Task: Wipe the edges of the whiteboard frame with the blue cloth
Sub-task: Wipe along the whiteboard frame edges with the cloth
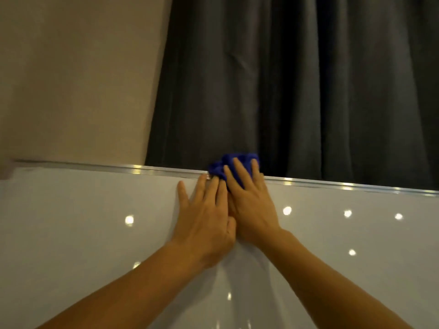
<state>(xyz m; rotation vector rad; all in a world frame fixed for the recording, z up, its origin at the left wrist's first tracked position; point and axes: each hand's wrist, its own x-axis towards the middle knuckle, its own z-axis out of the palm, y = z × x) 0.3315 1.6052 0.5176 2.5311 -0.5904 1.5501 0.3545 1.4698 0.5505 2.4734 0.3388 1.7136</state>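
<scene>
The whiteboard [83,222] fills the lower half of the view, and its silver top frame edge [118,167] runs across from left to right. A bunched blue cloth [240,160] sits on that top edge near the middle. My right hand [249,198] lies flat over the cloth, fingers spread, pressing it against the frame. Beside it, my left hand [204,217] rests flat on the board surface with fingertips touching the lower left of the cloth and its thumb tucked against the right hand. Much of the cloth is hidden under the fingers.
A dark grey curtain [297,79] hangs behind the board's top edge at centre and right. A beige wall [71,67] lies behind at the left. Bright ceiling-light reflections dot the glossy board.
</scene>
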